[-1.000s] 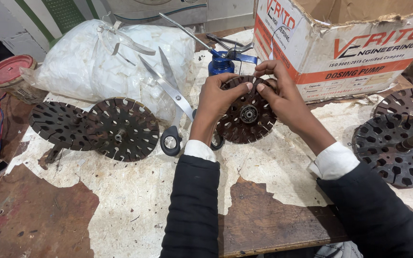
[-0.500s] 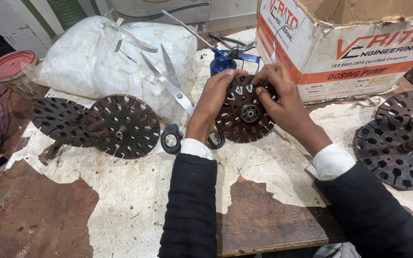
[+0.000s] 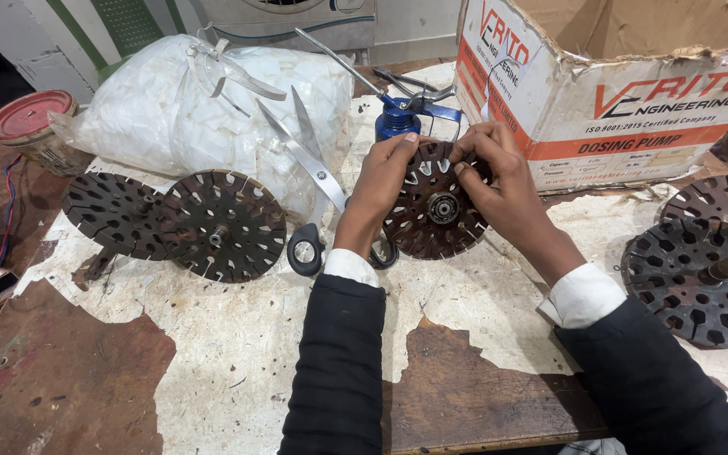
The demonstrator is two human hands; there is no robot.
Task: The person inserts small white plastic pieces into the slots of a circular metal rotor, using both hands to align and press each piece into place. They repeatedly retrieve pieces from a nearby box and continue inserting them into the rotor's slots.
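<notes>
Where the counter [image 3: 238,354] meets its far left edge, a round tin with a red lid [image 3: 25,118] stands; contents not visible. Right of it, toward the back edge, a clear plastic bag [image 3: 187,109] lies tied at the top and full of small white pieces. Two dark slotted discs [image 3: 179,223] lie in front of the bag, with scissors [image 3: 313,177] leaning beside them. At centre, the left hand [image 3: 381,181] and right hand [image 3: 499,181] hold a brown slotted rotor disc [image 3: 431,215] tilted up off the counter, each grip closed on its upper rim. A blue oil can [image 3: 396,118] stands just behind. At the back right corner is an open cardboard box [image 3: 617,93], white-faced with red and orange print; interior unseen.
</notes>
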